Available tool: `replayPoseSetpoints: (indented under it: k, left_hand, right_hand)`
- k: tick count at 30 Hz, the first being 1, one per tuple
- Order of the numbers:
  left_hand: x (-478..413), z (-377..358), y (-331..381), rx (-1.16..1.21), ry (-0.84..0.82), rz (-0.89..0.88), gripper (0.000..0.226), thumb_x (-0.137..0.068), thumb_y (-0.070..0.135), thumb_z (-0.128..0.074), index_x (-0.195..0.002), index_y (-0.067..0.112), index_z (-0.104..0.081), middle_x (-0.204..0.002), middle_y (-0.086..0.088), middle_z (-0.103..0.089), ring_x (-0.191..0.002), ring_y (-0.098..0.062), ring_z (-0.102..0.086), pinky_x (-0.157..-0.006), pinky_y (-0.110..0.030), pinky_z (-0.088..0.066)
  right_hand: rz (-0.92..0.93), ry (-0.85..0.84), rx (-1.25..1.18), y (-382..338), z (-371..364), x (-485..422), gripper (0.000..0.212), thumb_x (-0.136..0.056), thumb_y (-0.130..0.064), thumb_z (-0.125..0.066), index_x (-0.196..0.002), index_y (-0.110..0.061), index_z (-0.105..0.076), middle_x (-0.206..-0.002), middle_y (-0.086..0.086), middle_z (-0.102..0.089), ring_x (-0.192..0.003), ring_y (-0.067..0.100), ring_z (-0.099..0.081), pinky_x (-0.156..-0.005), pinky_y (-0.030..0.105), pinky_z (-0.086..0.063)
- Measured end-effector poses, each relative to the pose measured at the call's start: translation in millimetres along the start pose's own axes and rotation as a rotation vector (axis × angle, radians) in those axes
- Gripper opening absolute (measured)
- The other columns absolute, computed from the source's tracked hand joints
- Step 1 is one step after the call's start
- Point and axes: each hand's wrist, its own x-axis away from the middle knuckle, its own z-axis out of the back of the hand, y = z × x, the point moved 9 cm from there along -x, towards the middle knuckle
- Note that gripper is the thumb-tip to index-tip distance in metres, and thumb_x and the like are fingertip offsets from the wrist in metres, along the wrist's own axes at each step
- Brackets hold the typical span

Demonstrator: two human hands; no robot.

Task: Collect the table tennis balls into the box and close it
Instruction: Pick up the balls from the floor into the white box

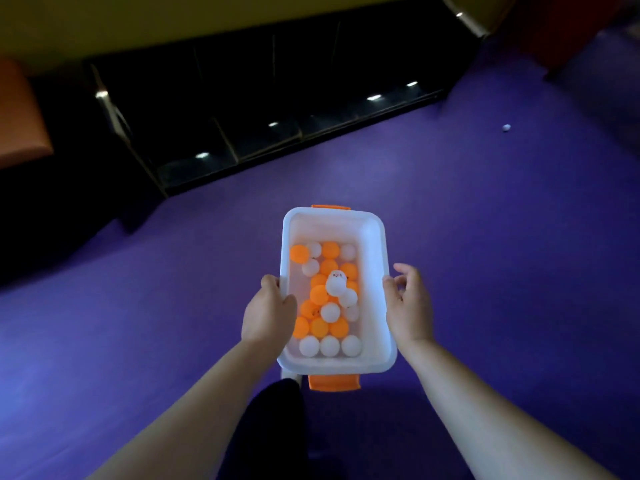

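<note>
A white plastic box (375,237) with orange latches at its near and far ends is held above the purple floor, its top open and no lid in view. Several orange and white table tennis balls (329,296) lie inside it. My left hand (268,311) grips the box's left rim, thumb over the edge. My right hand (410,304) is at the right rim, with fingers loosely spread beside the box wall. One white ball (506,127) lies alone on the floor far to the right.
A dark low shelf unit (263,109) with glossy compartments runs along the yellow wall ahead. An orange seat (20,116) stands at the far left. A purple floor (485,237) spreads all around. My dark trouser leg (273,420) shows below the box.
</note>
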Motion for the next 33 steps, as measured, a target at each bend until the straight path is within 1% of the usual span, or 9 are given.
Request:
replayPoseSetpoints:
  k: [3,7,11,14,16,18,20,26,33]
  left_hand:
    - [-18,-8,46,-0.049,-0.036,-0.058,0.008,-0.088,0.014,-0.042,-0.096,0.012,-0.042,-0.072,0.005,-0.049,-0.062,-0.014,-0.047,-0.05,-0.029,-0.032]
    - [-52,-19,107,-0.095,-0.065,-0.106,0.007,-0.088,0.011,-0.041,-0.096,0.009,-0.042,-0.072,0.004,-0.048,-0.068,-0.022,-0.049,-0.053,-0.03,-0.033]
    - [-93,-38,163,-0.116,-0.112,-0.112,0.003,-0.089,0.009,-0.041,-0.091,0.009,-0.039,-0.071,0.003,-0.047,-0.064,-0.019,-0.046,-0.049,-0.029,-0.03]
    - [-123,-60,208,-0.144,-0.157,-0.123,0.004,-0.088,0.01,-0.041,-0.091,0.008,-0.039,-0.078,-0.003,-0.051,-0.071,-0.026,-0.05,-0.057,-0.032,-0.036]
    - [-140,-78,243,-0.163,-0.19,-0.144,0.005,-0.089,0.011,-0.042,-0.092,0.009,-0.039,-0.083,-0.005,-0.052,-0.075,-0.028,-0.051,-0.063,-0.032,-0.037]
    - [-155,-98,279,-0.18,-0.227,-0.183,0.007,-0.089,0.011,-0.044,-0.091,0.009,-0.038,-0.085,-0.006,-0.051,-0.076,-0.027,-0.049,-0.065,-0.032,-0.036]
    - [-168,-118,312,-0.21,-0.259,-0.225,0.009,-0.089,0.012,-0.046,-0.092,0.01,-0.037,-0.086,-0.004,-0.049,-0.076,-0.026,-0.047,-0.065,-0.031,-0.035]
    - [-214,-186,418,-0.286,-0.303,-0.345,0.011,-0.088,0.013,-0.048,-0.091,0.01,-0.037,-0.085,-0.005,-0.05,-0.074,-0.027,-0.048,-0.064,-0.03,-0.036]
    - [-272,-269,547,-0.309,-0.321,-0.327,0.011,-0.085,0.013,-0.048,-0.087,0.012,-0.038,-0.08,-0.003,-0.05,-0.074,-0.028,-0.051,-0.065,-0.032,-0.04]
  right_hand:
    - [-0.012,0.036,-0.025,-4,28,-28,0.031,-0.092,-0.027,-0.052,-0.12,-0.016,-0.049,-0.09,-0.003,-0.057,-0.081,0.022,-0.057,-0.071,0.034,-0.044]
    - [-0.045,0.023,0.007,-8,51,-74,0.033,-0.089,-0.027,-0.056,-0.12,-0.022,-0.047,-0.089,-0.011,-0.055,-0.076,0.016,-0.055,-0.067,0.029,-0.041]
    - [-0.081,-0.014,0.046,-9,71,-126,0.035,-0.087,-0.026,-0.057,-0.121,-0.025,-0.047,-0.091,-0.013,-0.055,-0.075,0.012,-0.055,-0.066,0.029,-0.043]
    - [-0.109,-0.029,0.07,-10,94,-171,0.038,-0.087,-0.026,-0.054,-0.124,-0.027,-0.045,-0.097,-0.012,-0.056,-0.077,0.009,-0.054,-0.062,0.026,-0.039]
    - [-0.138,-0.02,0.078,-8,115,-201,0.04,-0.088,-0.026,-0.053,-0.127,-0.028,-0.042,-0.1,-0.011,-0.055,-0.081,0.011,-0.054,-0.064,0.026,-0.039]
    - [-0.16,0.003,0.084,-3,138,-230,0.043,-0.089,-0.027,-0.052,-0.13,-0.027,-0.04,-0.102,-0.01,-0.055,-0.084,0.013,-0.054,-0.07,0.027,-0.04]
    - [-0.174,0.033,0.09,3,161,-256,0.045,-0.088,-0.026,-0.053,-0.131,-0.026,-0.04,-0.1,-0.01,-0.054,-0.083,0.013,-0.053,-0.071,0.027,-0.039]
    - [-0.193,0.084,0.08,31,222,-346,0.043,-0.086,-0.025,-0.055,-0.127,-0.029,-0.042,-0.089,-0.015,-0.052,-0.072,0.003,-0.052,-0.057,0.02,-0.037]
    - [-0.232,0.071,0.063,67,297,-480,0.041,-0.085,-0.028,-0.057,-0.123,-0.032,-0.043,-0.086,-0.02,-0.05,-0.072,0.0,-0.05,-0.054,0.019,-0.034]
